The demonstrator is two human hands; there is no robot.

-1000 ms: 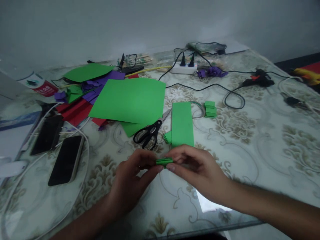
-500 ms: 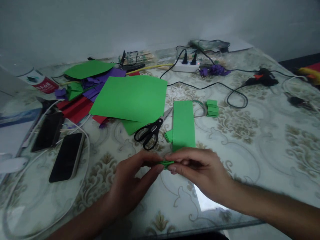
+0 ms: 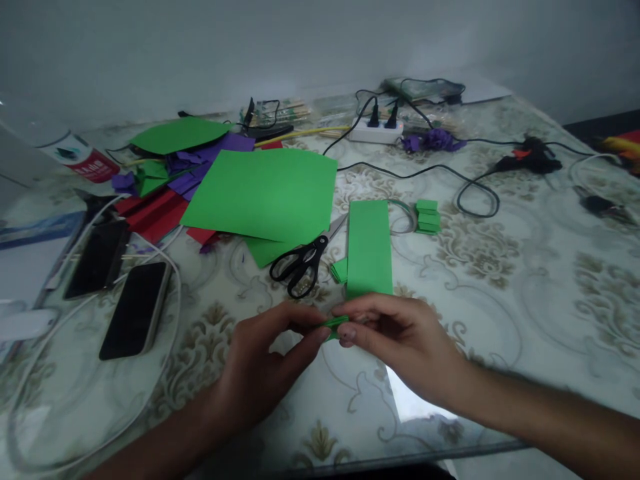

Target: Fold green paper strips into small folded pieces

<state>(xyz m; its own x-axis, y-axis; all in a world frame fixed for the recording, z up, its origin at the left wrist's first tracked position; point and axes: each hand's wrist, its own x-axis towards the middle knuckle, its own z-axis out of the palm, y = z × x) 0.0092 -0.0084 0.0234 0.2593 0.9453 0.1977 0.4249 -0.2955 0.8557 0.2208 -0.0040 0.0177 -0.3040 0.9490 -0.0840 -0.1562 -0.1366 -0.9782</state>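
A small folded green paper (image 3: 336, 323) is pinched between my two hands near the front of the table. My left hand (image 3: 270, 357) grips its left end with thumb and fingers, and my right hand (image 3: 407, 337) holds its right end the same way. Just beyond my right fingers lies a green paper strip (image 3: 369, 247). Black-handled scissors (image 3: 303, 260) rest left of the strip, their tips pointing toward its upper part. A small folded green piece (image 3: 339, 271) touches the strip's left edge. Another pleated green piece (image 3: 428, 217) sits to the right.
Large green sheets (image 3: 265, 193) lie behind the scissors, with purple and red paper (image 3: 160, 213) to their left. Two phones (image 3: 135, 310) and a looped white cable (image 3: 176, 320) occupy the left side. A power strip (image 3: 375, 131) with black cords stands at the back.
The folded green paper has tilted a little between my fingers, and more of its layered edge shows. Both hands keep their hold; the view has shifted slightly.
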